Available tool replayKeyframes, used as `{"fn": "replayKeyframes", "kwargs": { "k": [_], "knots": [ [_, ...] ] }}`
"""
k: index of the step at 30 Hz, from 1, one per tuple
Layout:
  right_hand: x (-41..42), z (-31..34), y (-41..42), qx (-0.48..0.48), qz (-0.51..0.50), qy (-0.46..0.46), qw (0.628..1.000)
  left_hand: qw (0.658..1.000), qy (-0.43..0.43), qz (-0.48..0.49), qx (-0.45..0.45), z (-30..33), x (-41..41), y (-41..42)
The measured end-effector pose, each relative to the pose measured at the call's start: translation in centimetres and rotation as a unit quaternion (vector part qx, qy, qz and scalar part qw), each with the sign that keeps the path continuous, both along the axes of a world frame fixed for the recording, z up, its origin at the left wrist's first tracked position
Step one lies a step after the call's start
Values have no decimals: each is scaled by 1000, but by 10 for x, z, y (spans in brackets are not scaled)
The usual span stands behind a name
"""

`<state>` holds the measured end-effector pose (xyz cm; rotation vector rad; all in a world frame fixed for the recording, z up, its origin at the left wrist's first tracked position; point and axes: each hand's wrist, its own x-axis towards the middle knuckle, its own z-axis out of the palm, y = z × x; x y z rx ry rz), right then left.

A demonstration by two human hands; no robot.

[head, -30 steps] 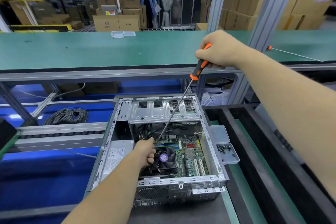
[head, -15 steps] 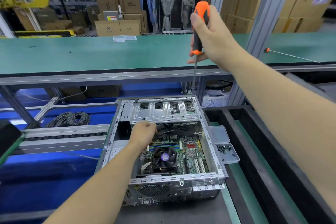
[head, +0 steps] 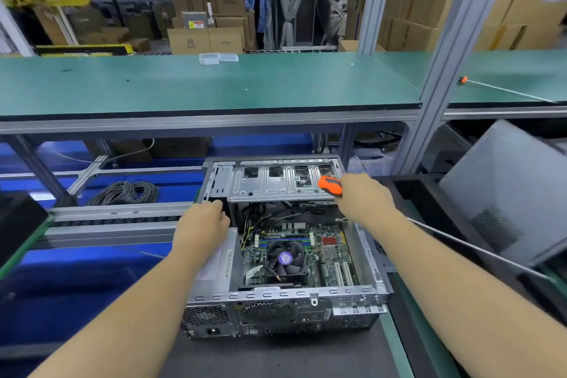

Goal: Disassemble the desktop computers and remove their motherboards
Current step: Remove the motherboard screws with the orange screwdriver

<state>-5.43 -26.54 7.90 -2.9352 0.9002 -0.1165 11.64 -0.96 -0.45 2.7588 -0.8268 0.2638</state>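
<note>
Right hand [head: 363, 198] has its fingers wrapped round the orange-and-black handle of a long screwdriver [head: 330, 186], handle end pointing left over the drive cage, thin steel shaft running back past the forearm toward the lower right. Left hand [head: 204, 224] sits at the case's left wall by the silver power supply box [head: 219, 262], fingers curled down loosely; can't tell if they're actually gripping anything. Between the two hands lies the one open grey metal desktop case [head: 285, 298], lid off, with one green motherboard [head: 306, 255] flat in the bottom and one black round CPU fan [head: 285, 258] on it. Perforated silver drive cage [head: 276, 182] covers the far end. Case lies on a dark counter [head: 276, 359], blue conveyor [head: 76, 270] to the left, black channel just right of it. One more orange-tipped screwdriver [head: 503, 89] lies on the green upper shelf [head: 184, 86].
</note>
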Motion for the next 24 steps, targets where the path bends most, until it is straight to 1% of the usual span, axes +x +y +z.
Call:
{"fn": "replayKeyframes", "kwargs": {
  "k": [4,7,8,9,12,14,15,18,20,24],
  "knots": [
    [-19,-38,-4,-79,-54,51,994,999,-26,-5,20,-14,-2,3],
    [-31,-56,-3,-144,-63,53,986,998,-30,-23,57,-12,5,1],
    [-34,-61,-2,-153,-68,43,985,997,-33,-28,67,-11,8,1],
    [-36,-66,-2,-146,-77,28,986,996,-38,-30,71,-11,10,2],
    [-39,-78,-4,-70,-119,-37,990,995,-52,-36,82,-11,13,1],
    [-41,-85,-2,-44,-130,-63,989,994,-59,-35,85,-12,12,1],
    [-41,-88,-1,-50,-124,-63,989,994,-66,-35,84,-13,12,2],
    [-39,-94,0,-85,-106,-25,990,993,-77,-45,83,-12,10,3],
    [-32,-94,-4,-78,-99,-13,992,993,-68,-45,82,-12,7,2],
    [-22,-90,-13,-81,-76,-1,994,996,-46,-1,81,-11,-3,4]
  ]
}}
